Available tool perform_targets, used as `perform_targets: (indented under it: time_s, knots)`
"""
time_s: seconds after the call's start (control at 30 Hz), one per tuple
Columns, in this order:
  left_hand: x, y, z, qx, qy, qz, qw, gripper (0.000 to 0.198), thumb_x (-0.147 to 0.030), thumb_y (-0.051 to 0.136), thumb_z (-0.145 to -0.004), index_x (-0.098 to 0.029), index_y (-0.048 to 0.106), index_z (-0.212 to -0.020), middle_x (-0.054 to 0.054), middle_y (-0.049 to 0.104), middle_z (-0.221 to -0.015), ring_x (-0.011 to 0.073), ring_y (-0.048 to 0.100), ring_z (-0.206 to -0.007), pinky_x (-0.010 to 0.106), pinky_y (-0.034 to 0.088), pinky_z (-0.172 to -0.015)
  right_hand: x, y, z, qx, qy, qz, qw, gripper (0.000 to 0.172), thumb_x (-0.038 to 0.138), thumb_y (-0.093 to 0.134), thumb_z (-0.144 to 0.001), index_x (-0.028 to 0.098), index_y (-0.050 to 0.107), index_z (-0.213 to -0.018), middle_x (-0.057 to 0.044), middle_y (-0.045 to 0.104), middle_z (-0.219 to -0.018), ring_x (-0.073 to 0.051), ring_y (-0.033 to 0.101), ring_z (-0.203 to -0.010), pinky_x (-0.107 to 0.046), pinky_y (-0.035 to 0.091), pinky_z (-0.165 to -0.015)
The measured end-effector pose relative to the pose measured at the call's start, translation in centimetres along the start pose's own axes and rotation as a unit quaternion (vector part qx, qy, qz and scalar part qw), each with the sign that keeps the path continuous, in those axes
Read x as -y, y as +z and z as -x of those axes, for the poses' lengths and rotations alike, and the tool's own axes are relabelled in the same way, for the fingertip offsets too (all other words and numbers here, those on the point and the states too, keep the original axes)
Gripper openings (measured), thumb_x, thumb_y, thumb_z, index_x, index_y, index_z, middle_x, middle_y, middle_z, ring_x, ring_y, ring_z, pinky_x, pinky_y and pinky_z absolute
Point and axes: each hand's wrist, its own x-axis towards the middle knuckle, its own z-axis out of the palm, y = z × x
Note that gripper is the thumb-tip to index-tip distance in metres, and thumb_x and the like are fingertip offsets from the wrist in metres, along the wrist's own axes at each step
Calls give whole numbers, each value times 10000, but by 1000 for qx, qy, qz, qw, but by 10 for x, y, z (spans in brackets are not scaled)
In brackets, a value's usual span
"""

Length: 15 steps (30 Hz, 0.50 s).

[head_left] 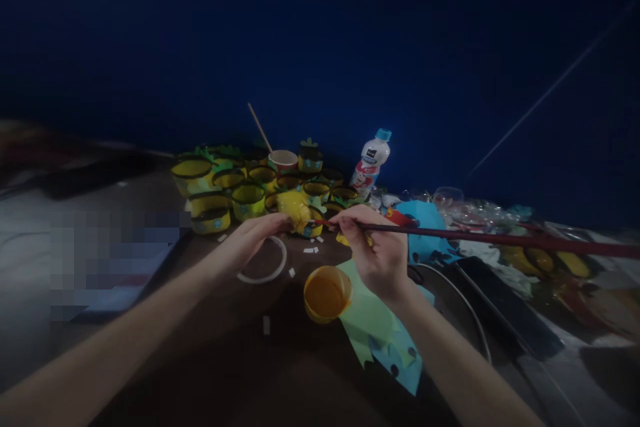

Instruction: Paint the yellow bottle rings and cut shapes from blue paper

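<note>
My left hand point(270, 225) is closed on a rounded yellow object point(294, 208) whose exact kind I cannot make out. In my right hand point(373, 247) is a long, dark red paintbrush point(450, 234), pinched near its bristle end. Its tip points left and meets the yellow object or lies just in front of it. Below the hands, a small cup point(327, 293) holds orange-yellow paint. Green paper point(367, 300) lies under and beside that cup, with a light blue paper piece point(400, 360) bearing dark dots.
Several yellow-green cups point(209, 213) with dark rims crowd the back. Among them stands a red and white cup point(283, 160) with a stick. A white bottle point(373, 157) has a blue cap. On the right lie blue paper point(427, 227) and a dark flat object point(510, 307).
</note>
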Motion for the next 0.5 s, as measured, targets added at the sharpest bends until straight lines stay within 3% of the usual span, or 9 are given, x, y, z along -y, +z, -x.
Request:
perform_targets:
  time_s: [0.1,0.2,0.37,0.5]
  knots:
    - [1,-5,4,-17,7,-91,996,286,-392,548,-791,-225,676,-984,37,645,-1127,288,466,-1158,398,261,-1019,0,0,0,1,0,-6,1000,145,156,463,-865,168,602,-826,-42,614,-732,-151,581,-686,-279,477,-607]
    - [3,-5,6,-9,6,-113,994,291,-412,542,-792,-231,681,-971,36,671,-1071,286,509,-1111,397,269,-1016,1,0,0,0,4,-5,1000,149,161,463,-867,170,608,-834,-46,622,-751,-156,588,-702,-285,481,-618]
    - [7,1,3,44,4,18,999,277,-424,548,-789,-241,675,-953,32,677,-1050,270,514,-1114,372,330,-978,1,0,-1,-2,3,-2,1000,151,155,468,-863,178,616,-847,-44,634,-766,-156,597,-712,-286,489,-626]
    - [6,4,-1,72,-16,97,993,277,-426,624,-731,-235,670,-926,26,694,-951,219,602,-958,306,433,-847,1,1,-1,-18,-19,1,1000,148,122,484,-849,173,622,-854,-52,650,-802,-153,608,-747,-277,496,-665]
